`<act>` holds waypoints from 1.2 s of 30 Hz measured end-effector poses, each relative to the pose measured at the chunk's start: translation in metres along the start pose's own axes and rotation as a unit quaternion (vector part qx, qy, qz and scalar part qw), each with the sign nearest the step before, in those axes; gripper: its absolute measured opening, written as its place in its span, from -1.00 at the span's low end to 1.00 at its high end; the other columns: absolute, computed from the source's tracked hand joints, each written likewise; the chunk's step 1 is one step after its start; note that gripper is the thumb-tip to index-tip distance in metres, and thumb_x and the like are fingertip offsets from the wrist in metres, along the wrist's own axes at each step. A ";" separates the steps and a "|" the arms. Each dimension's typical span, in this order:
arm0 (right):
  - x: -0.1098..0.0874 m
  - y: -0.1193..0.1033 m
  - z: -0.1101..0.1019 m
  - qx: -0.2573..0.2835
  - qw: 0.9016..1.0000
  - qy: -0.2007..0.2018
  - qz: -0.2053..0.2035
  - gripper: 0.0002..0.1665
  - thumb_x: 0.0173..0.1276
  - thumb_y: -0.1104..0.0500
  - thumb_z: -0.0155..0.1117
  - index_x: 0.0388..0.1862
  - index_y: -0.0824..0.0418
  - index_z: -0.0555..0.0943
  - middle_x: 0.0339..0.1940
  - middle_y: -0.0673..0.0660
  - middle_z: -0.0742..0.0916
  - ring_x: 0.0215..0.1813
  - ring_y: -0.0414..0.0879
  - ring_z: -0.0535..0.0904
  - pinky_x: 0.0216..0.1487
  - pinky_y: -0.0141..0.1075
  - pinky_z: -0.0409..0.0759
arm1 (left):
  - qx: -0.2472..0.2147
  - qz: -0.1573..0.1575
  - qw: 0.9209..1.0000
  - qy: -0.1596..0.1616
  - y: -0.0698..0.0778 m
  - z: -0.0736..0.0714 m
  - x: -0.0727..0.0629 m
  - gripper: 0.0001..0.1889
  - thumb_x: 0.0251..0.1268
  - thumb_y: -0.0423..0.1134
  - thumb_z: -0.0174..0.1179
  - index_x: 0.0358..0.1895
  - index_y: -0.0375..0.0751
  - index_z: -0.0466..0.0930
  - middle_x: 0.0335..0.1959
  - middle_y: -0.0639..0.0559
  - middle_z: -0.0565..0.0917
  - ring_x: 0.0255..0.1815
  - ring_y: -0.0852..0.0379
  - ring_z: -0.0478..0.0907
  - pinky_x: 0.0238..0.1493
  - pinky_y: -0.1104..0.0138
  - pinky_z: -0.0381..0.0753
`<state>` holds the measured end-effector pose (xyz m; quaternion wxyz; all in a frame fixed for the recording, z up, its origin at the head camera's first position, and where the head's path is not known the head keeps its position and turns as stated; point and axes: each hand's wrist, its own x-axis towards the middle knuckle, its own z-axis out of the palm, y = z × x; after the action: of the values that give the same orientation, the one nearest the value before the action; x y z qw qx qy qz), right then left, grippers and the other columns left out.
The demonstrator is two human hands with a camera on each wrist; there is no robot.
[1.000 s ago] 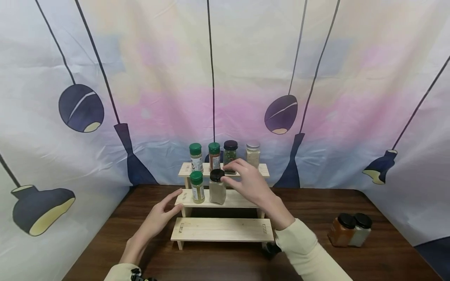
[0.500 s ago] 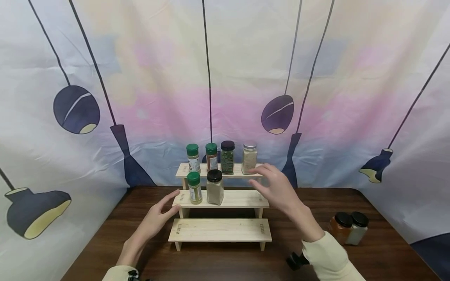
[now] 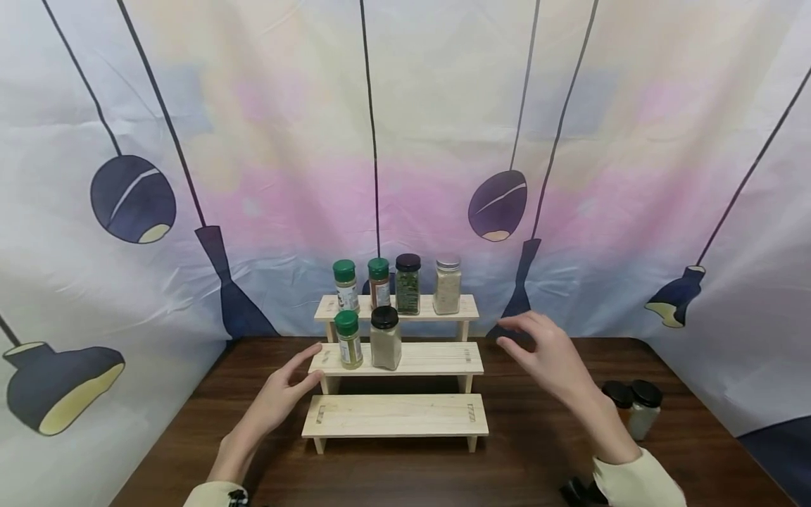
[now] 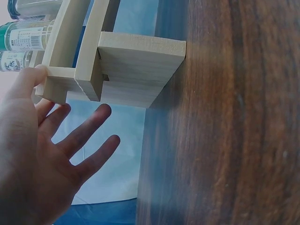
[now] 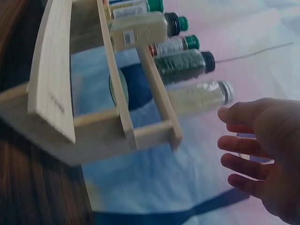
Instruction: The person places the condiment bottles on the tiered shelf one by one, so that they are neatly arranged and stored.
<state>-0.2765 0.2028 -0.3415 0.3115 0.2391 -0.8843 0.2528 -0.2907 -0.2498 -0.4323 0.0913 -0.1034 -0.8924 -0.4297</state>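
Observation:
A three-tier wooden display rack point(image 3: 395, 415) stands on the dark table. At the left end of its middle tier, my left hand point(image 3: 279, 394) holds the board's end between thumb and index finger, the other fingers point(image 4: 93, 124) spread apart. A green-capped spice jar point(image 3: 349, 345) and a black-capped jar of pale powder point(image 3: 386, 343) stand upright on that tier. To the right of the rack, my right hand point(image 3: 548, 355) is in the air with bent, relaxed fingers and nothing in its grasp; the right wrist view shows the fingers point(image 5: 241, 164) apart from the rack.
On the top tier stand two green-capped jars point(image 3: 347, 290), point(image 3: 379, 289), a dark-lidded jar of green herbs point(image 3: 408, 289) and a silver-lidded jar point(image 3: 448, 290). Two black-lidded jars, one pale point(image 3: 645, 408) and one orange point(image 3: 619, 401), stand at the right, partly behind my forearm. A printed curtain point(image 3: 405, 141) hangs behind.
My right hand has left the black-capped powder jar, which stays on the middle tier, and has moved right, away from the rack. The left hand stays at the rack's left end.

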 end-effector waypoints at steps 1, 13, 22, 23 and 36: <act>-0.003 0.003 -0.002 -0.004 1.000 0.001 0.003 -0.67 0.28 0.14 0.45 0.02 0.14 0.71 -0.09 0.08 0.74 0.02 0.06 0.63 -0.02 0.04 0.61 | 0.000 0.000 1.000 0.000 0.000 0.000 0.000 -0.36 0.45 0.15 0.10 0.51 0.07 0.27 0.53 -0.13 0.29 0.55 -0.27 0.13 0.38 -0.30 0.21; -0.041 0.042 -0.029 -0.032 0.998 0.009 0.055 -0.67 0.27 0.18 0.45 0.02 0.19 0.70 -0.12 0.13 0.74 -0.06 0.12 0.66 -0.12 0.11 0.60 | -0.005 -0.005 1.000 0.000 0.001 0.000 -0.001 -0.35 0.45 0.15 0.11 0.52 0.05 0.26 0.53 -0.13 0.29 0.56 -0.27 0.12 0.39 -0.29 0.20; -0.060 0.071 -0.047 -0.046 0.991 -0.042 0.115 -0.65 0.31 0.15 0.41 0.05 0.23 0.68 -0.07 0.24 0.74 -0.05 0.21 0.65 -0.12 0.15 0.60 | -0.002 -0.004 1.000 0.002 0.000 -0.001 -0.001 -0.37 0.45 0.16 0.11 0.51 0.11 0.28 0.53 -0.11 0.29 0.55 -0.26 0.13 0.38 -0.29 0.21; -0.062 0.074 -0.049 -0.048 0.990 -0.049 0.122 -0.65 0.32 0.14 0.41 0.05 0.23 0.68 -0.06 0.25 0.73 -0.08 0.20 0.65 -0.14 0.14 0.61 | -0.001 -0.003 1.000 0.001 0.000 -0.001 0.000 -0.37 0.45 0.16 0.10 0.51 0.11 0.28 0.53 -0.11 0.29 0.55 -0.26 0.13 0.38 -0.28 0.22; -0.076 0.118 -0.071 -0.045 0.974 -0.165 0.152 -0.55 0.37 -0.04 0.36 0.11 0.20 0.66 0.03 0.21 0.71 -0.16 -0.07 0.69 -0.21 -0.21 0.66 | -0.004 0.001 1.000 0.000 0.001 -0.001 -0.001 -0.38 0.46 0.13 0.10 0.51 0.10 0.28 0.54 -0.09 0.28 0.55 -0.27 0.13 0.36 -0.28 0.25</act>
<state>-0.2619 0.3551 -0.3800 0.1300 0.1259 -0.9599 0.2141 -0.2894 -0.2500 -0.4314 0.0917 -0.1048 -0.8906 -0.4330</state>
